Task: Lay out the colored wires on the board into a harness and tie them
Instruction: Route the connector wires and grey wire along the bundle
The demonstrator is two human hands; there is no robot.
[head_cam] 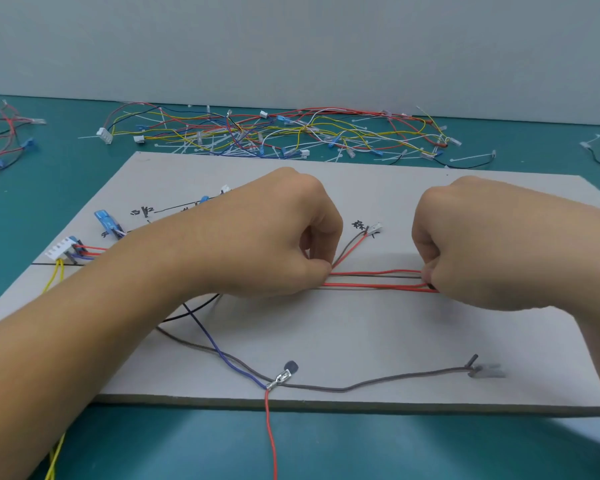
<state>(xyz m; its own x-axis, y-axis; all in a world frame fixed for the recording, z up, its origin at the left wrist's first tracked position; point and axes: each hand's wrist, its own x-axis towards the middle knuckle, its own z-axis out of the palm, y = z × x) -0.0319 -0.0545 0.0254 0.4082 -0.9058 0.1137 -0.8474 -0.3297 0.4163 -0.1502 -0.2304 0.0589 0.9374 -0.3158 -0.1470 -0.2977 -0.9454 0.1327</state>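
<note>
Head view: on the board [361, 334], red and brown wires [374, 285] are pinched taut by left grip [278, 233] and right grip [471, 244].

Black handwritten marks [142, 211] on board [361, 334], far left; single character [358, 224] mid-board; too blurred to read.

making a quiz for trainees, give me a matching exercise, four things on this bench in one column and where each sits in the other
1 white connector
2 loose wire pile
3 red and brown wires
4 metal terminal

A pinched between left hand and right hand
B on the green table behind the board
C at the board's left edge
D near the board's front edge

Pairs: 1-C, 2-B, 3-A, 4-D
</note>
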